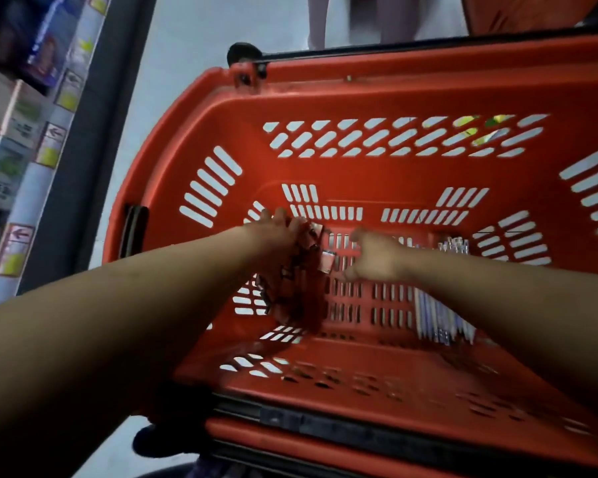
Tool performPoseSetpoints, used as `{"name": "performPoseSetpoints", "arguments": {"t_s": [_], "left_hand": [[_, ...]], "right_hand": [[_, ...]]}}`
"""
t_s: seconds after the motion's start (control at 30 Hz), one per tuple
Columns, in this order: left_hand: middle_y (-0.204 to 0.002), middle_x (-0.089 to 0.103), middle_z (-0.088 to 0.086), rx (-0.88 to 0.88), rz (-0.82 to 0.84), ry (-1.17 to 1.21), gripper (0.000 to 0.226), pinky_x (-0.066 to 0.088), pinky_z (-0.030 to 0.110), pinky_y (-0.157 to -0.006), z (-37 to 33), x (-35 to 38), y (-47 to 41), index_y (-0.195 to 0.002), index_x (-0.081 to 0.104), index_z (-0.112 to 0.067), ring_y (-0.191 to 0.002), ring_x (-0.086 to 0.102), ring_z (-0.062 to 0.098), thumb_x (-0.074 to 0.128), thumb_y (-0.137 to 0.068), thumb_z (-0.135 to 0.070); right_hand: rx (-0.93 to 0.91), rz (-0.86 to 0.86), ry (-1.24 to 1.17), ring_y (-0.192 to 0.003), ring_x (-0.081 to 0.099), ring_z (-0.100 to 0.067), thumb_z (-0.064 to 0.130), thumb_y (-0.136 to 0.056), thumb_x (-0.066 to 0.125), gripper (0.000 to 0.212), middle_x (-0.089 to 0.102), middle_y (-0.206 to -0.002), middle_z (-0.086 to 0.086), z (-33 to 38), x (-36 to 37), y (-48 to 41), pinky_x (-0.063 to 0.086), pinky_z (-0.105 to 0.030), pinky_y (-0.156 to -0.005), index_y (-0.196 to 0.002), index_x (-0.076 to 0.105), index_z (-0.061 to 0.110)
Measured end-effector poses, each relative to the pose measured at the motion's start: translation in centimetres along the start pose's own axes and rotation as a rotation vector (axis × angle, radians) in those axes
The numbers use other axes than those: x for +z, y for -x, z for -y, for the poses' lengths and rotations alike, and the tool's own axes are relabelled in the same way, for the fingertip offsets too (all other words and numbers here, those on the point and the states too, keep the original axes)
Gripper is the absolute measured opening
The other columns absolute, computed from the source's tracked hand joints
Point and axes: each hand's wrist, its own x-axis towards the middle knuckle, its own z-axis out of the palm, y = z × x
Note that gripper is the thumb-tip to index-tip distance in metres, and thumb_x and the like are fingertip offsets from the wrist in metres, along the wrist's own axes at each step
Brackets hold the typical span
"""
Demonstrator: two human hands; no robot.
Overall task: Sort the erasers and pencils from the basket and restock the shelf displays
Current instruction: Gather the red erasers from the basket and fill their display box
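Head view: the red basket [394, 69] holds two groups. The erasers [290, 291] lie heaped at the left of its floor, under the left hand [277, 229]. The pencils [439, 312] lie at the right, long axis running away from the person, beside the right forearm. The right hand [377, 258], fingers curled, is just beside a lone eraser [327, 262] between the groups. Blur hides whether either hand grasps anything. The shelf [66, 98] stands to the left.

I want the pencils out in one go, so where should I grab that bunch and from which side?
Probably around the middle of the pencils, coming from above with the right hand. They lie side by side, flat on the basket floor, pointing toward its far wall, so fingers wrapped across them should gather the bunch.
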Motion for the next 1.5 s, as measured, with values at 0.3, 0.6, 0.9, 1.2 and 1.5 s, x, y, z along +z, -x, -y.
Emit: {"name": "performPoseSetpoints", "arguments": {"t_s": [0.3,0.6,0.9,1.2,1.5], "left_hand": [[-0.157,0.005,0.036,0.002,-0.202,-0.245,0.138,0.023,0.052,-0.119,-1.6,4.7,-0.5,-0.156,-0.024,-0.012,-0.145,0.017,0.049,0.067,-0.075,-0.076],[-0.137,0.032,0.022,0.009,-0.196,0.138,0.112,0.045,0.044,-0.100,-1.8,4.6,-2.1,-0.155,0.018,-0.021,-0.124,0.041,0.038,0.087,-0.071,-0.049],[-0.151,0.021,0.023,-0.045,-0.231,-0.039,0.134,0.033,0.051,-0.113,-3.8,6.4,-3.3,-0.160,-0.007,-0.010,-0.136,0.033,0.042,0.074,-0.073,-0.070],[-0.142,0.029,0.023,0.008,-0.288,-0.138,0.136,0.054,0.040,-0.080,-3.3,6.3,-4.6,-0.159,-0.013,-0.008,-0.119,0.044,0.037,0.061,-0.073,-0.084],[-0.134,0.035,0.023,0.016,-0.353,-0.071,0.120,0.051,0.041,-0.077,-3.7,6.4,-4.9,-0.160,-0.010,-0.018,-0.111,0.049,0.038,0.055,-0.081,-0.081]], "right_hand": [[0.068,0.055,-0.377,-0.098,0.069,-0.024,0.020,-0.078,0.085,0.087,0.069,-0.112,-0.006,-0.2,3.2,-1.7,0.055,-0.043,-0.097,-0.149,0.036,0.022],[0.073,0.127,-0.547,-0.116,0.061,-0.026,0.012,-0.070,0.089,0.100,0.060,-0.132,-0.007,0.5,3.9,-2.2,0.052,-0.044,-0.103,-0.152,0.033,0.022],[0.102,0.132,-0.685,-0.103,0.064,-0.021,-0.012,-0.079,0.074,0.090,0.057,-0.125,-0.008,-0.1,3.7,-2.2,0.058,-0.033,-0.091,-0.154,0.035,0.020],[0.075,0.005,-0.682,-0.110,0.065,-0.024,0.002,-0.079,0.077,0.081,0.062,-0.123,-0.006,0.4,4.3,-2.4,0.053,-0.044,-0.100,-0.149,0.040,0.023],[0.069,0.056,-0.727,-0.116,0.064,-0.027,0.012,-0.059,0.081,0.116,0.064,-0.129,-0.008,0.2,4.1,-2.6,0.051,-0.049,-0.102,-0.152,0.022,0.046]]}}
